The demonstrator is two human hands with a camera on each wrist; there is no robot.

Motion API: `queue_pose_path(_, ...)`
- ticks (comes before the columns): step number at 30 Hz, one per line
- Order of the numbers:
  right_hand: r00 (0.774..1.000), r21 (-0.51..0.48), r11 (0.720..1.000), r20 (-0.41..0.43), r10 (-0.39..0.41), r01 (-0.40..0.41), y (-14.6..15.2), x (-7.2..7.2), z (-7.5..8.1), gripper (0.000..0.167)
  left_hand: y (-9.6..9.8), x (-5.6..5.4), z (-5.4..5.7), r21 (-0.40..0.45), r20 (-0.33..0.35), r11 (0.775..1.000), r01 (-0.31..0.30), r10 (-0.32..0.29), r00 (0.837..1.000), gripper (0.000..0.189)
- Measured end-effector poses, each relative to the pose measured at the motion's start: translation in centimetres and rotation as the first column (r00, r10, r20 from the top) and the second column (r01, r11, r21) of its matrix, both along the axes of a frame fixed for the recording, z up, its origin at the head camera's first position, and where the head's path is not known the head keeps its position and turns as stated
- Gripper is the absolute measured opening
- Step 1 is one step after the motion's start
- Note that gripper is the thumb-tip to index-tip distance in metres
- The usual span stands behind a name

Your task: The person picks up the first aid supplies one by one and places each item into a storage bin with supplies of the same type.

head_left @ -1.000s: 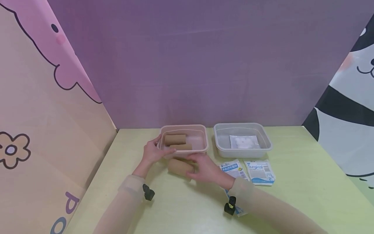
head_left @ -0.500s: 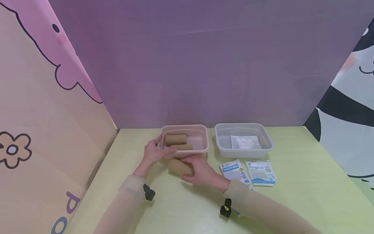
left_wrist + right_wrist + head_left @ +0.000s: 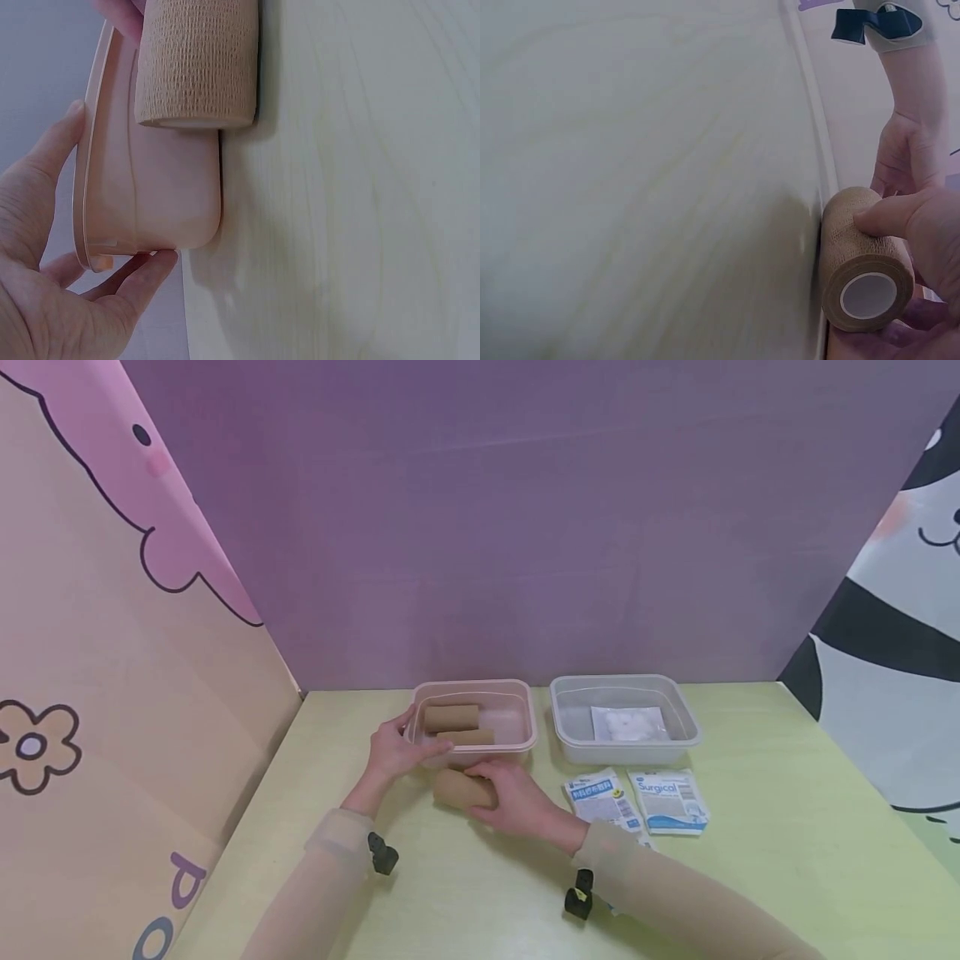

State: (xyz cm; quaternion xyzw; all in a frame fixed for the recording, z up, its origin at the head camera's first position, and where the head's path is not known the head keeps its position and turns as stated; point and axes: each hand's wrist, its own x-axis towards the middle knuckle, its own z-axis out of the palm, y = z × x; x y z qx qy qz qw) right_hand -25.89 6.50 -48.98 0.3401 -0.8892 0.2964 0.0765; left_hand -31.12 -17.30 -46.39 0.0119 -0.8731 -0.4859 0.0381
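Observation:
A tan roll of stretch bandage [image 3: 461, 789] with a ribbed surface lies on its side in front of the pink plastic container [image 3: 513, 718]. My right hand [image 3: 519, 800] holds this roll from the right, thumb on its near side; the right wrist view shows its white core [image 3: 868, 295] at the end. My left hand [image 3: 392, 750] grips the container's left front corner, with the thumb on the rim and other fingers around the side wall [image 3: 169, 191]. Inside the container lie two similar tan rolls, one behind [image 3: 451, 718] and one in front [image 3: 467, 738], the latter partly hidden.
To the right stands a white container [image 3: 630, 753] with a clear packet of white balls [image 3: 630, 724] in it. Before it lie a blue-and-white packet [image 3: 602, 795] and a packet marked Surgical [image 3: 670, 802]. Another packet is mostly hidden under the right forearm. A purple wall [image 3: 480, 527] closes the back.
My right hand has slid a little to the left, farther over the bandage roll, then stays still. The left hand and the container have not moved.

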Motion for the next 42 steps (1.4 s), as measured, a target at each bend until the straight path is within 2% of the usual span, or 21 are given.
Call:
queue_pose_path(4, 1.000, -0.009, 1.000, 0.023, -0.003, 0.003, 0.5, 0.5, 0.6, 0.051, 0.1, 0.0, 0.1, 0.007, 0.008, 1.000, 0.000, 0.000, 1.000, 0.105)
queue_pose_path(11, 1.000, 0.007, 1.000, 0.000, -0.009, 0.009, 1.6, 1.3, 2.4, 0.046, 0.1, 0.3, 0.4, 0.017, 0.012, 1.000, 0.003, -0.003, 1.000, 0.108)
queue_pose_path(17, 1.000, -0.051, 0.999, -0.025, 0.010, -0.011, 2.4, 1.8, 4.0, 0.048, 0.0, 0.2, 0.2, 0.001, 0.002, 1.000, -0.001, 0.001, 1.000, 0.108)
queue_pose_path(23, 0.998, -0.098, 0.995, -0.061, -0.026, 0.020, 3.2, 1.7, 5.5, 0.050, 0.0, 0.0, 0.1, -0.003, 0.012, 1.000, -0.003, 0.003, 1.000, 0.108)
queue_pose_path(28, 0.994, -0.125, 0.991, -0.084, -0.066, 0.055, 4.1, 0.8, 6.6, 0.047, 0.2, -0.1, 0.2, 0.000, 0.014, 1.000, -0.003, 0.003, 1.000, 0.108)
queue_pose_path(35, 0.991, -0.133, 0.987, -0.082, -0.105, 0.094, 4.9, -1.4, 7.9, 0.046, 0.1, -0.1, 0.2, -0.002, 0.010, 1.000, 0.003, -0.003, 1.000, 0.108)
queue_pose_path(42, 0.976, -0.154, 0.968, -0.059, -0.209, 0.198, 5.9, -3.8, 8.6, 0.049, 0.0, 0.0, 0.1, -0.001, 0.015, 1.000, 0.021, -0.021, 1.000, 0.107)
